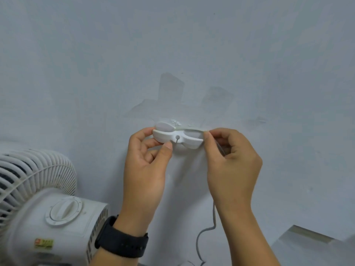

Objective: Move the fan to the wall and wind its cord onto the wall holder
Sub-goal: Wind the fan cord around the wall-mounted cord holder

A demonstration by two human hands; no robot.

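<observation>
Your left hand (146, 162) pinches the left wing of the wall holder (177, 137), thumb under its lower edge, fingertips curled behind the left end. Your right hand (232, 160) pinches the cord (213, 214) at the holder's right tip, where a pale strand already lies along the top edge of the holder, behind its wings. Both hands are closed on something, one at each end of the holder, with the holder's middle post between them.

The holder's long axis runs level along the wall (172, 45), left to right. The cord drops from your right hand, below and right of the holder, and snakes slack toward the floor. So the free length is all on the right side, and your right hand is the one to carry it. I judge the next pass should go under the holder's lower edge toward your left thumb, which must shift clear or it will trap the loop.

The fan (44, 208) stands below and left of the holder, close to the wall.
</observation>
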